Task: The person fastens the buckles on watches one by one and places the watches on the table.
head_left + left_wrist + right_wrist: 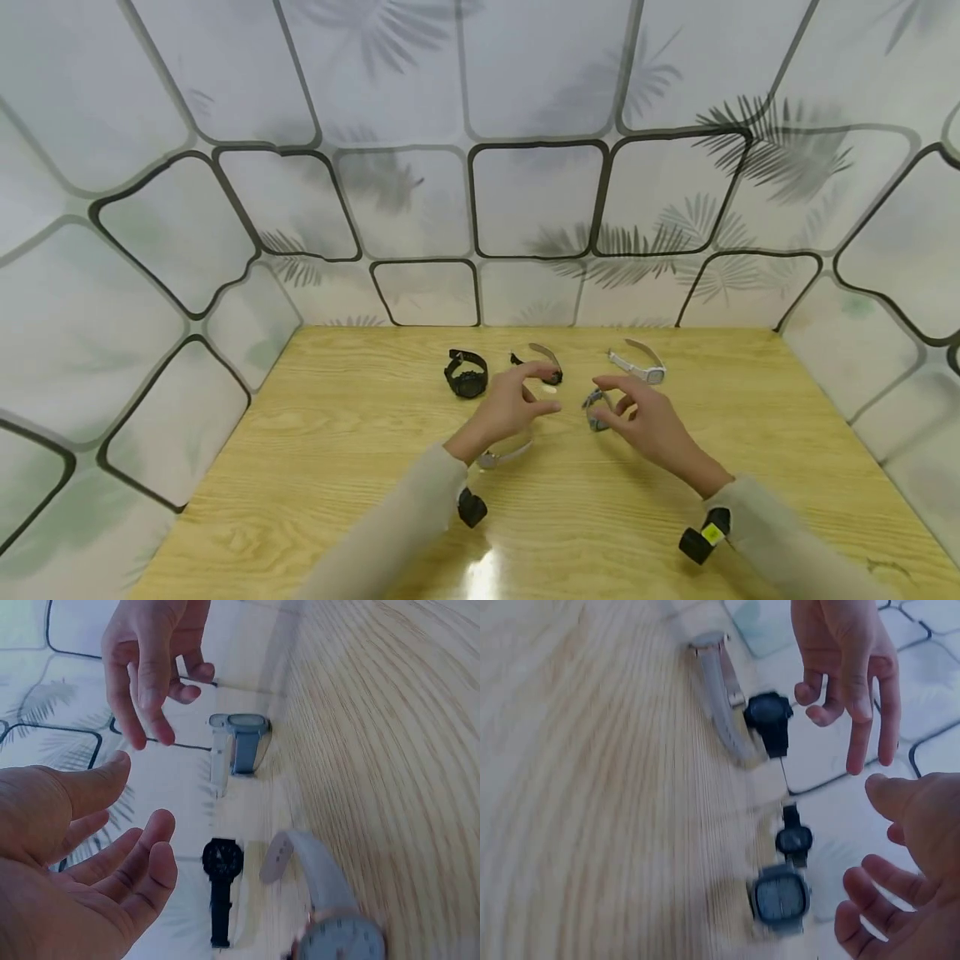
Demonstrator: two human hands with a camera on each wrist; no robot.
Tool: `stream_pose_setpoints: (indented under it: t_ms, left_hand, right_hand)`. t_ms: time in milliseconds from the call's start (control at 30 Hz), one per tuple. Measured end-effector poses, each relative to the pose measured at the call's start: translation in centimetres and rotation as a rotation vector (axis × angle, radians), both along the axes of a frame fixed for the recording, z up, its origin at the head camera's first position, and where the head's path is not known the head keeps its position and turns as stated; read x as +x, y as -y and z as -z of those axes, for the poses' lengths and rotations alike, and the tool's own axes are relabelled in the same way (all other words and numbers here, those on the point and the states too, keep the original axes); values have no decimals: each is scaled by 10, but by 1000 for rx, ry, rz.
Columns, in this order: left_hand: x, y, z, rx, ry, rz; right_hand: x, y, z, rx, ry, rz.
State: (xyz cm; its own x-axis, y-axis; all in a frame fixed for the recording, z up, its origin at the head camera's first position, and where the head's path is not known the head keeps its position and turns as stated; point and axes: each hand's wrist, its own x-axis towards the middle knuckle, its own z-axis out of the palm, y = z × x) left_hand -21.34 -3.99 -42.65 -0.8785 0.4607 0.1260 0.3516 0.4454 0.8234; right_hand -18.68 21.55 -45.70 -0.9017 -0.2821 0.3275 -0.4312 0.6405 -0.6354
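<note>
My left hand (512,404) hovers over the table with fingers loosely bent and nothing between them. Below its wrist lies a wristwatch with a pale strap (322,877) and a round white face. Apart from it, my right hand (647,418) is also raised and holds nothing; its thumb and fingers are spread in the right wrist view. Nearest to that hand is a blue-grey square-faced wristwatch (780,897), partly covered by the fingers in the head view. A smaller black wristwatch (553,377) lies just past the left fingertips.
A large black wristwatch (468,383) lies at the back left, and a white wristwatch (654,376) at the back right. All rest on a wooden table (322,442). A patterned cloth wall (536,200) encloses its back and sides.
</note>
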Motion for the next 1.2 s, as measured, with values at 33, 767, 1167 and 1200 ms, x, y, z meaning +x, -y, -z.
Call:
stream_pose_setpoints:
  t_ms: [33, 767, 1167, 1200]
  left_hand:
    - [2, 5, -1, -3, -19, -7]
    - [36, 95, 17, -15, -31, -197]
    - [38, 108, 35, -90, 46, -136]
    - [38, 108, 36, -98, 51, -135]
  right_hand:
    - [3, 4, -1, -7, 16, -6]
    - [22, 72, 9, -69, 283, -22]
    - [20, 98, 18, 46, 278, 8]
    - [20, 99, 19, 60, 265, 9]
